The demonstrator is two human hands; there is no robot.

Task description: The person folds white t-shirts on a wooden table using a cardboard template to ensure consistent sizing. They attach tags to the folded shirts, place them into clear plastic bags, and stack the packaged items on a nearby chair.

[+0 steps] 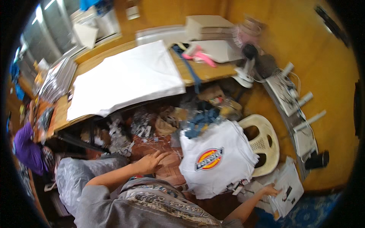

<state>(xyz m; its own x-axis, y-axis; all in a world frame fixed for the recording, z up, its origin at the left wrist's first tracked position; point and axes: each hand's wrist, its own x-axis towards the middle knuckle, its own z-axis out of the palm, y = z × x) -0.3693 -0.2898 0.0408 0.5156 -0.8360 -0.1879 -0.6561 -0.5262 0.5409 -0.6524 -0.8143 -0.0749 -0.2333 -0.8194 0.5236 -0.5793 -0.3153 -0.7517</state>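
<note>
While the person's right hand [270,190] touches the pale packet [292,183] near right, closure can't tell | left hand [151,161] empty, fingers loosely spread | white cloth [129,79] flat on far table [224,72], looks done | printed shirts [232,148] piled on right chair [274,154] | packet handling looks unfinished

The right hand [270,189] blurs against a pale packet [292,186]; whether its fingers grip it cannot be told. White shirts [213,174] hide much of the cream chair [274,146]. Clutter [142,123] beneath the table [224,72] is too jumbled to identify; 1 pinkish object [249,32] is smeared. The lower edge crops the grey top [99,201].
</note>
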